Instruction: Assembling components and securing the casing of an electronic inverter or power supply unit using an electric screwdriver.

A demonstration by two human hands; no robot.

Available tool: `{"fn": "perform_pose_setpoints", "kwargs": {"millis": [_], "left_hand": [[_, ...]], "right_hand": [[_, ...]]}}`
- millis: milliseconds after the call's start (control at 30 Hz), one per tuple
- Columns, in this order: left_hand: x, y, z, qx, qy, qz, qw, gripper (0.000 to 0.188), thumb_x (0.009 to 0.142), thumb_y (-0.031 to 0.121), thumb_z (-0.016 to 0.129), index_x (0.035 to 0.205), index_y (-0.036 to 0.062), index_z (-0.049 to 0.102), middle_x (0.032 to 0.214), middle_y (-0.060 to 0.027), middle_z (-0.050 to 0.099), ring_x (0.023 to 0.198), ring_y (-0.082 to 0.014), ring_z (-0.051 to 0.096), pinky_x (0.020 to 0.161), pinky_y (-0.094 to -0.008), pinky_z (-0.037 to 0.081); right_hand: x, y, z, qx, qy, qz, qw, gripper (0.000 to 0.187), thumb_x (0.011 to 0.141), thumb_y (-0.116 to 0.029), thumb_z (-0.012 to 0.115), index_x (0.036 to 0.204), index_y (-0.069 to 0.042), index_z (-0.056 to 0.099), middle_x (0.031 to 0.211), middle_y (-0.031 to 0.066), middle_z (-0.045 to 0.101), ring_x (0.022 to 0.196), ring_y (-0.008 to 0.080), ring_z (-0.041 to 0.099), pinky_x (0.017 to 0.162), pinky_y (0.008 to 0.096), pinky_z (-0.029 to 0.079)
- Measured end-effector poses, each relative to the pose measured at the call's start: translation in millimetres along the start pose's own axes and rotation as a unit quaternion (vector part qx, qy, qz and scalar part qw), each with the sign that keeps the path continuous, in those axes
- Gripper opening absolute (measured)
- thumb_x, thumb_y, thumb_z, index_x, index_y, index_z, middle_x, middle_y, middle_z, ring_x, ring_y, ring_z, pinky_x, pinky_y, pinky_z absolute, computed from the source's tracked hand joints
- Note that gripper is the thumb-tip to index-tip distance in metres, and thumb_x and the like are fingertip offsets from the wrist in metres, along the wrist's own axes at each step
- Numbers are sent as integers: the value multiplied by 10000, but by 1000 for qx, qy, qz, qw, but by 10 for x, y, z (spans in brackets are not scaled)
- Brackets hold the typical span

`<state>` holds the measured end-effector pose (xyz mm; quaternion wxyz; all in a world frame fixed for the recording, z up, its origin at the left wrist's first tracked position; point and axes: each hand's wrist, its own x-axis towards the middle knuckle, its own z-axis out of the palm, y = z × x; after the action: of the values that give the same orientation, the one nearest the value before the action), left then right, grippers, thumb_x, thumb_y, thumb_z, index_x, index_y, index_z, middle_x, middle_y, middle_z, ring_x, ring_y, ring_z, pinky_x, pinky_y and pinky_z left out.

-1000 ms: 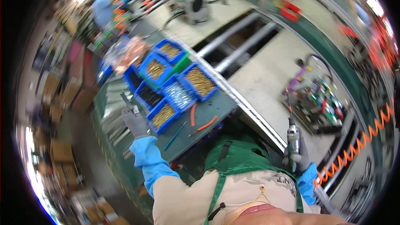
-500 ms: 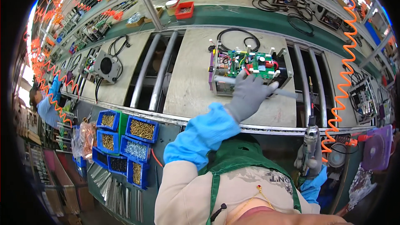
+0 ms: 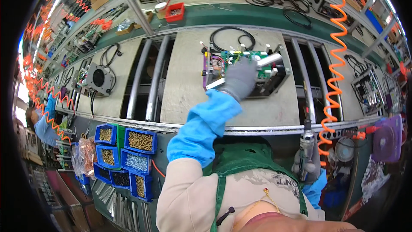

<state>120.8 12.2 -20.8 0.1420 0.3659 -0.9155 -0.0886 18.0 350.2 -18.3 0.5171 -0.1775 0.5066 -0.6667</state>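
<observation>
Pale conveyor board (image 3: pixel 193 103) carries 1 open electronic unit (image 3: pixel 264 73), directly beneath the left hand (image 3: pixel 241 77); that grip encloses 1 metal strip (image 3: pixel 269 59), its middle hidden. Right hand (image 3: pixel 310 169) clasps 1 power screwdriver (image 3: pixel 306 145).

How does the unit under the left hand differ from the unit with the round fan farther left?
The unit under the left hand shows a green circuit board on top; the fan unit shows a grey panel with a round black fan.
The left hand is over the nearer unit, while no hand is at the fan unit.
Both rest on pale boards, with black cable beside them.
</observation>
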Motion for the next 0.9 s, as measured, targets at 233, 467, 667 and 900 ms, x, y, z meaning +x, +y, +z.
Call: {"fn": "perform_pose_setpoints", "kwargs": {"millis": [233, 467, 667, 900], "left_hand": [[-59, -253, 26, -57, -18, -67, 996, 409, 754, 262, 672, 1122, 104, 589, 1063, -165, 499, 845, -325, 621, 733, -406, 524], [-312, -471, 286, -9, 63, -20, 998, 443, 744, 19, 590, 1178, 107, 575, 1119, -128, 460, 816, -306, 608, 713, -401, 521], [-403, -416, 52, -145, 160, -40, 976, 570, 769, 226, 654, 1289, 81, 469, 1129, -162, 428, 844, -310, 588, 727, -393, 508], [-243, -267, -334, 24, 168, 169, 971, 379, 850, 179, 515, 1225, 136, 545, 894, -62, 574, 776, -258, 573, 638, -376, 465]], "right_hand": [[109, -13, 79, 9, 9, 47, 999, 1141, 522, -137, 771, 1455, -226, 120, 728, 102, 564, 525, 189, 594, 502, 303, 530], [148, -47, 93, -32, 17, 55, 998, 1147, 493, -208, 757, 1456, -191, 133, 721, 95, 563, 512, 178, 587, 499, 297, 531], [127, -11, 80, 1, 27, 43, 999, 1145, 503, -166, 760, 1456, -200, 126, 713, 98, 558, 527, 189, 600, 498, 297, 528], [165, -30, 137, 14, -10, 44, 999, 1197, 485, -202, 815, 1456, -213, 116, 725, 110, 575, 541, 197, 610, 503, 295, 528]]}}
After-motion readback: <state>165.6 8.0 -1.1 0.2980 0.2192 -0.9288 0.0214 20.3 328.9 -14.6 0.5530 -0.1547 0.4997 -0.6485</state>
